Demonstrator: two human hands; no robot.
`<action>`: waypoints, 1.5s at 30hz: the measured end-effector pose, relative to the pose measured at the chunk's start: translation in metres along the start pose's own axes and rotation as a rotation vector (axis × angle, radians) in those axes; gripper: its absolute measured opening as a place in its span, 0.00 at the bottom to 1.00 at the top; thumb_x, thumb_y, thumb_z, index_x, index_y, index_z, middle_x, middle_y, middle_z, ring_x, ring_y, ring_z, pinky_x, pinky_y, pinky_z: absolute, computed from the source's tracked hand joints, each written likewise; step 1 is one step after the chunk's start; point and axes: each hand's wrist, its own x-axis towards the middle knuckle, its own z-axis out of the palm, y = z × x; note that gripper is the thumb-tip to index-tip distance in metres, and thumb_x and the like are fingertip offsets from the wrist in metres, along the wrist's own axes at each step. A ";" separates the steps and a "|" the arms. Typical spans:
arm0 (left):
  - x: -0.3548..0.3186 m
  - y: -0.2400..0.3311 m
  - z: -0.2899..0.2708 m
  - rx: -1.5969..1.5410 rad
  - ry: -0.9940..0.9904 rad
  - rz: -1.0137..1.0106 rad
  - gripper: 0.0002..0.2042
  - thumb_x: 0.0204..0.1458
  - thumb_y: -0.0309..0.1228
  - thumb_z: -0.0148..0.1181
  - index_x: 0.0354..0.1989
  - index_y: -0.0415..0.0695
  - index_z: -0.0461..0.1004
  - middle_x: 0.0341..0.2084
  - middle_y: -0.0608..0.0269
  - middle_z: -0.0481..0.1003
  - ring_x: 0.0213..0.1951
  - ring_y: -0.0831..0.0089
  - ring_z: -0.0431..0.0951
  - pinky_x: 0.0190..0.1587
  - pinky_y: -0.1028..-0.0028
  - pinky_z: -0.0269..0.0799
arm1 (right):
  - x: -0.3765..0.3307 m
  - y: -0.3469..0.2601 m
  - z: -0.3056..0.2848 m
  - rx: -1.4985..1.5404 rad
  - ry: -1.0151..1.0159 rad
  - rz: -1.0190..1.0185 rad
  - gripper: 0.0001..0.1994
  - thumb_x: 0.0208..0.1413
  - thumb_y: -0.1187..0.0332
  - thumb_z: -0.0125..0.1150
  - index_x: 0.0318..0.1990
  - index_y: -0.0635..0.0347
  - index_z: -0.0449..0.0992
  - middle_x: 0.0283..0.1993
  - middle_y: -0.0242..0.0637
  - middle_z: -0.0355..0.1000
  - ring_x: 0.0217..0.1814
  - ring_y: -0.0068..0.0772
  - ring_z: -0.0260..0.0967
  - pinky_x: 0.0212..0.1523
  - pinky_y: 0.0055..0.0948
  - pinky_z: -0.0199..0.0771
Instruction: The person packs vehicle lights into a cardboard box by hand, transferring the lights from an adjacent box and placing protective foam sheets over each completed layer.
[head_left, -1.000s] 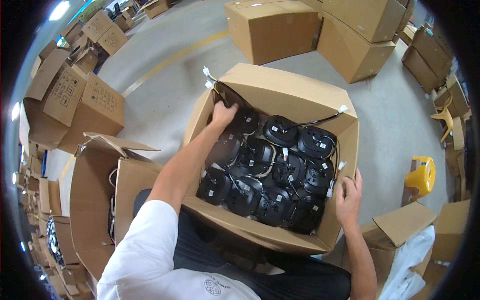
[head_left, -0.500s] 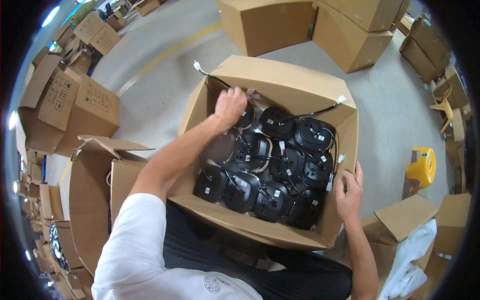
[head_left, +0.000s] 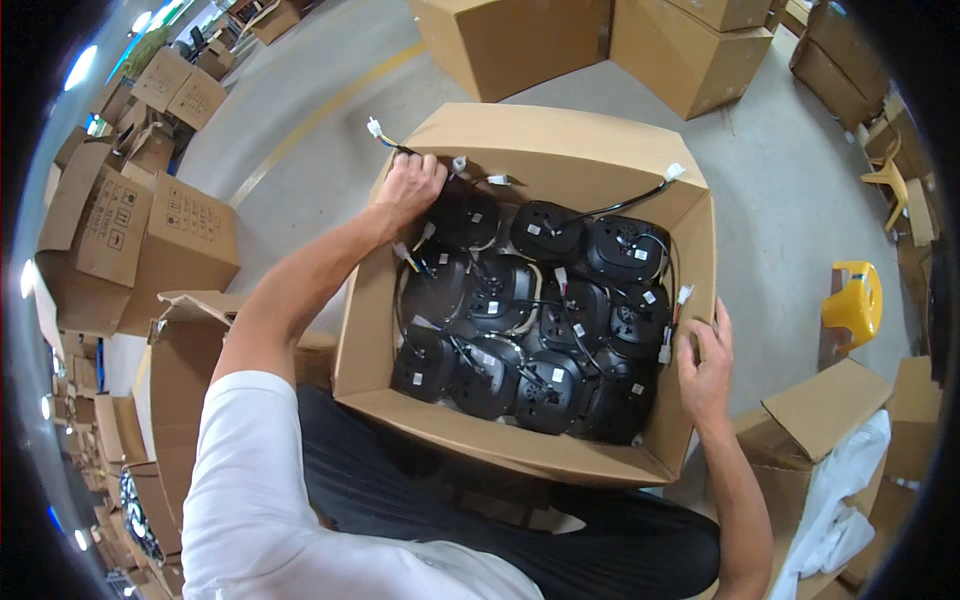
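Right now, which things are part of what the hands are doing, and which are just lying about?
Part of it:
big open box
black plastic parts inside it
white plugs

Just lying about:
yellow stool
closed boxes at the top
white sheet, lower right

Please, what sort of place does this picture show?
Probably a warehouse or packing workshop: cardboard boxes stand around a grey floor marked with a yellow line, and the open box holds rows of black units with cables.
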 end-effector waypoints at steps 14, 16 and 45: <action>-0.016 0.049 -0.027 -0.478 -0.636 -0.324 0.08 0.63 0.29 0.68 0.42 0.46 0.94 0.47 0.49 0.92 0.53 0.49 0.94 0.54 0.54 0.92 | -0.001 0.000 0.001 -0.031 0.003 -0.001 0.12 0.68 0.76 0.68 0.56 0.68 0.85 0.87 0.73 0.59 0.88 0.73 0.61 0.85 0.55 0.64; -0.043 0.059 -0.012 -0.434 -0.680 -0.394 0.09 0.64 0.28 0.67 0.44 0.46 0.94 0.47 0.47 0.92 0.53 0.50 0.94 0.54 0.53 0.91 | 0.001 -0.005 0.011 0.049 -0.004 0.001 0.12 0.68 0.75 0.69 0.56 0.68 0.85 0.87 0.73 0.58 0.88 0.73 0.60 0.85 0.56 0.63; 0.284 0.249 -0.195 -1.014 0.356 -0.564 0.09 0.65 0.36 0.69 0.42 0.42 0.81 0.31 0.47 0.88 0.33 0.43 0.90 0.41 0.48 0.86 | -0.002 0.015 0.006 0.037 0.008 0.062 0.13 0.67 0.72 0.72 0.57 0.63 0.87 0.86 0.71 0.60 0.84 0.73 0.64 0.82 0.56 0.68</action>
